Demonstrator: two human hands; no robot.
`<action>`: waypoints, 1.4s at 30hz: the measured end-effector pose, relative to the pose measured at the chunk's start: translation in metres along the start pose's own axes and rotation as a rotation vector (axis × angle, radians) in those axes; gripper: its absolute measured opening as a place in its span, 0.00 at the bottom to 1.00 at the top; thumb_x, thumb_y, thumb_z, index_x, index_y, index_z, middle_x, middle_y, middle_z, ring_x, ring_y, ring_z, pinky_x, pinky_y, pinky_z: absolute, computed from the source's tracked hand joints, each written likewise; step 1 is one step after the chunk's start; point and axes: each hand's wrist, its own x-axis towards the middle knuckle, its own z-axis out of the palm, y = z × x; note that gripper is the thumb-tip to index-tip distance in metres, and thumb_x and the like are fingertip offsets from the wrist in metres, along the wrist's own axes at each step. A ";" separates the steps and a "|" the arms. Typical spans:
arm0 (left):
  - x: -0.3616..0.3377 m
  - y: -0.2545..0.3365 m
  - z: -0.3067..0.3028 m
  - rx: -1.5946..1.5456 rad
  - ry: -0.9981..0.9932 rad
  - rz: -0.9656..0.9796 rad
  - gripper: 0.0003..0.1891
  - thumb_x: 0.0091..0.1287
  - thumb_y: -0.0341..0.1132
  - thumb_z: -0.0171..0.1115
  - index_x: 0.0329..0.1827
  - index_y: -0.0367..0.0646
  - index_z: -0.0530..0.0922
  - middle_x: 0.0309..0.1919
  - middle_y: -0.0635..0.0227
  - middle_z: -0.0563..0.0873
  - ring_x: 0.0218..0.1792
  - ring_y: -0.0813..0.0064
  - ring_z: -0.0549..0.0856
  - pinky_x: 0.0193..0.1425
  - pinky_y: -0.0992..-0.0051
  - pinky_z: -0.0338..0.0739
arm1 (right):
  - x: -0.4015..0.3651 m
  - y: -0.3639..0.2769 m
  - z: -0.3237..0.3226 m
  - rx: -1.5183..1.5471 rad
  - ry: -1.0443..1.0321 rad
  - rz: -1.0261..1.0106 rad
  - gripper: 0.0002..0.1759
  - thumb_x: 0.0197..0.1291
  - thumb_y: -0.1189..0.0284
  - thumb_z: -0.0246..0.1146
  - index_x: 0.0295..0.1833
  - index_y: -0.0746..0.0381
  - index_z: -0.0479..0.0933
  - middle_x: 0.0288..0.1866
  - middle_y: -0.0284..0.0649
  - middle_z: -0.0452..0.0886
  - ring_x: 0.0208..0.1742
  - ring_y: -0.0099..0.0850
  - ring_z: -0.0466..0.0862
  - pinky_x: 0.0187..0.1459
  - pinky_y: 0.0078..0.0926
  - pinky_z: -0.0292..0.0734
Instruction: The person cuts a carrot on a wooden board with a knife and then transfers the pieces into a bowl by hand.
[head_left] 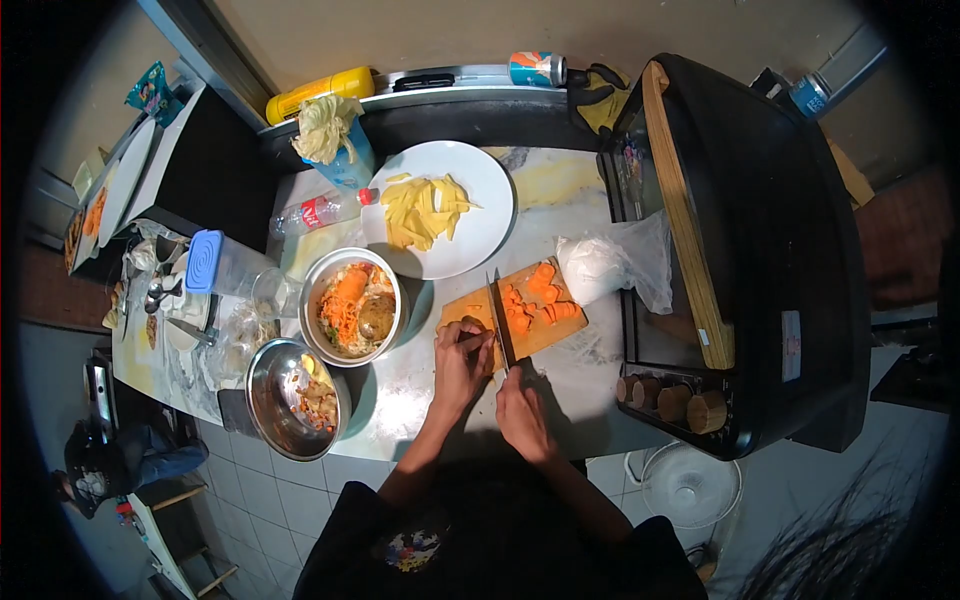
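My right hand point(520, 405) is wrapped round the handle of a knife point(501, 325), whose blade points away from me over a wooden cutting board point(555, 340). On the board, right of the blade, lie cut orange carrot pieces point(540, 295). My left hand point(463, 355) is just left of the blade at the board's left edge, its fingers bent together; what they hold, if anything, is hidden. A white plate point(485, 235) with yellow strips point(425, 210) stands beyond the board. To the left is a white pot point(308, 290) with shredded carrot and a brown round item.
A steel bowl point(270, 400) with peelings is at the near left. A plastic bottle point(310, 213) lies behind the pot. A bag of white powder point(595, 265) sits right of the board, beside a large black appliance point(780, 260). A person point(110, 460) is at the far left.
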 end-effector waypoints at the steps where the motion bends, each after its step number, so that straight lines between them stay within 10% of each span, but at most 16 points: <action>1: 0.000 0.000 0.000 0.002 -0.001 0.002 0.09 0.56 0.24 0.68 0.40 0.41 0.87 0.39 0.61 0.81 0.44 0.61 0.78 0.52 0.66 0.72 | 0.000 0.000 0.001 0.000 0.001 -0.001 0.18 0.64 0.75 0.52 0.56 0.72 0.60 0.30 0.67 0.77 0.36 0.66 0.77 0.39 0.61 0.69; 14: -0.002 -0.004 0.002 -0.022 -0.002 0.018 0.09 0.57 0.26 0.67 0.41 0.40 0.87 0.38 0.63 0.80 0.44 0.62 0.76 0.50 0.65 0.68 | 0.000 -0.002 -0.002 -0.015 -0.012 -0.012 0.26 0.64 0.75 0.52 0.64 0.76 0.57 0.30 0.68 0.77 0.37 0.65 0.77 0.41 0.59 0.70; 42: 0.000 -0.007 0.002 -0.018 -0.045 0.008 0.10 0.57 0.26 0.66 0.42 0.41 0.87 0.40 0.63 0.80 0.44 0.62 0.77 0.51 0.65 0.68 | 0.007 0.013 0.007 -0.085 0.018 -0.009 0.12 0.69 0.71 0.50 0.47 0.71 0.63 0.28 0.63 0.78 0.34 0.63 0.78 0.35 0.58 0.72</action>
